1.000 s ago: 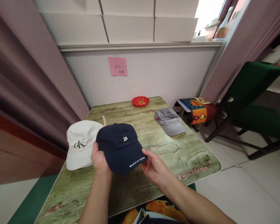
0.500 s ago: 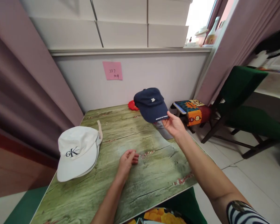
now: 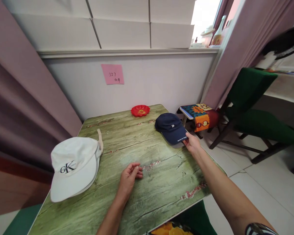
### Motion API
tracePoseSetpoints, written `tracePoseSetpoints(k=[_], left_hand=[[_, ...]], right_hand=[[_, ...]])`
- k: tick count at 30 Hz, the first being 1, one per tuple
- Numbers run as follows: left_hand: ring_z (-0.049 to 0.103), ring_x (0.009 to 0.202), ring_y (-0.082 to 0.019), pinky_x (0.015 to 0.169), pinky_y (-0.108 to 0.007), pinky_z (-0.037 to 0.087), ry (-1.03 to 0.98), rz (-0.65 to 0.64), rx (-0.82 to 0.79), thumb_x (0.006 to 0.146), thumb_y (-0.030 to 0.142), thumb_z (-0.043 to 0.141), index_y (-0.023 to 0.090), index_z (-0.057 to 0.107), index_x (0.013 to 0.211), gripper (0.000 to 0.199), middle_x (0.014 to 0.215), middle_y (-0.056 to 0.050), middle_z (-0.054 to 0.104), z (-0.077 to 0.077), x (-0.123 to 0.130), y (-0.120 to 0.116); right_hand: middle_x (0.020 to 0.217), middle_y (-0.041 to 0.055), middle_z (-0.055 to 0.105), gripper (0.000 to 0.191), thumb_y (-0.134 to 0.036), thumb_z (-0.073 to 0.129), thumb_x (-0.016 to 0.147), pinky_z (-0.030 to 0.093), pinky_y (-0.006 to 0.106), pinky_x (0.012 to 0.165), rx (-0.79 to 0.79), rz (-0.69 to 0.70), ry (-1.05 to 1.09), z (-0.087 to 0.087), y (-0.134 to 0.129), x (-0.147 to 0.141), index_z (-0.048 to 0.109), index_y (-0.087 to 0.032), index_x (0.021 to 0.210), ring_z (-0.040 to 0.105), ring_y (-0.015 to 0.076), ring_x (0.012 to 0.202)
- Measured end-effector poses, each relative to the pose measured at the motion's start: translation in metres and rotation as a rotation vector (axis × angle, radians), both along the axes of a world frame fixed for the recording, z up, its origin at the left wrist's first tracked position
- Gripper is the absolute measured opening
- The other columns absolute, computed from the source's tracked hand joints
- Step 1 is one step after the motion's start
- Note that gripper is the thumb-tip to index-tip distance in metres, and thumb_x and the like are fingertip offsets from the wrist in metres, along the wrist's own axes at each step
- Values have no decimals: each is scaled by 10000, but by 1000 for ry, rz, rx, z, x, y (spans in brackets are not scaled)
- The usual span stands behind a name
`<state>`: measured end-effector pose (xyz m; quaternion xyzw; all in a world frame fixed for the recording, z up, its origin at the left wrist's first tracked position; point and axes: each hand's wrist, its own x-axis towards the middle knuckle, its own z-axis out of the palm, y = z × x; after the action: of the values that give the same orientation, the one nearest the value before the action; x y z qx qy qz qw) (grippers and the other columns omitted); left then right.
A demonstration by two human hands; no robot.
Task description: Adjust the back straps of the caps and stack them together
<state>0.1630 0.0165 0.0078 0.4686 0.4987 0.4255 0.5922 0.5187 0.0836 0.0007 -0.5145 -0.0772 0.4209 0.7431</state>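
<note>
My right hand (image 3: 193,143) pinches the brim of a navy baseball cap (image 3: 170,125), which has a small white emblem and white lettering along the brim. Under that brim shows the edge of a grey cap (image 3: 178,145); the rest of it is hidden. My left hand (image 3: 129,178) lies on the wood-patterned table (image 3: 159,186), fingers loosely bent and thumb apart, holding nothing. At the table's left side sits a white cap (image 3: 73,163) with a dark monogram, a second brim edge visible beneath its own and a strap standing up behind.
A red scalloped dish (image 3: 140,111) lies at the table's far edge by the wall. Beyond the right edge stand a small stool with a patterned cloth (image 3: 201,117) and a green chair (image 3: 252,94). A pink note (image 3: 112,74) is on the wall.
My right hand has lowered the navy cap rightward over the grey cap, uncovering the red dish. My left hand stays on the table, little changed. The view has shifted slightly.
</note>
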Motion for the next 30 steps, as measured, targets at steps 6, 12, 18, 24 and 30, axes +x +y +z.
tracePoseSetpoints(k=[6, 12, 18, 24, 30], left_hand=[[643, 658, -158, 648, -286, 541, 3, -17, 10, 747, 433, 720, 145, 650, 953, 362, 805, -57, 696, -1, -2, 0], [640, 659, -154, 646, -284, 536, 9, -18, 12, 764, 416, 707, 145, 645, 959, 339, 808, -53, 695, -1, -1, 0], [640, 655, -151, 649, -283, 535, 1, -17, 11, 758, 424, 710, 148, 647, 954, 345, 805, -51, 696, 1, -2, -2], [634, 645, -153, 644, -285, 526, 3, -25, 6, 761, 428, 700, 152, 643, 948, 338, 807, -57, 697, 1, -3, -3], [601, 588, -135, 603, -273, 495, 6, -19, 24, 792, 407, 656, 152, 629, 922, 287, 778, -46, 678, -4, -2, -10]], right_hand=[[677, -20, 678, 45, -122, 616, 838, 560, 183, 545, -35, -34, 40, 9, 4, 9, 612, -163, 821, 629, 83, 565], [608, -42, 641, 238, -156, 768, 698, 519, 179, 440, -160, -102, -82, -6, -10, 7, 642, -144, 900, 581, 86, 491], [598, -25, 633, 365, -336, 804, 669, 567, 298, 579, -337, -75, -461, -14, -29, 16, 669, -133, 940, 603, 129, 483], [725, 23, 680, 792, -461, 798, 664, 600, 363, 584, -348, 25, -424, -23, -45, 4, 467, -131, 1304, 670, 189, 533], [939, 1, 643, 985, -312, 877, 543, 611, 279, 541, -181, -94, -209, -32, -27, -17, 354, -201, 1371, 637, 108, 587]])
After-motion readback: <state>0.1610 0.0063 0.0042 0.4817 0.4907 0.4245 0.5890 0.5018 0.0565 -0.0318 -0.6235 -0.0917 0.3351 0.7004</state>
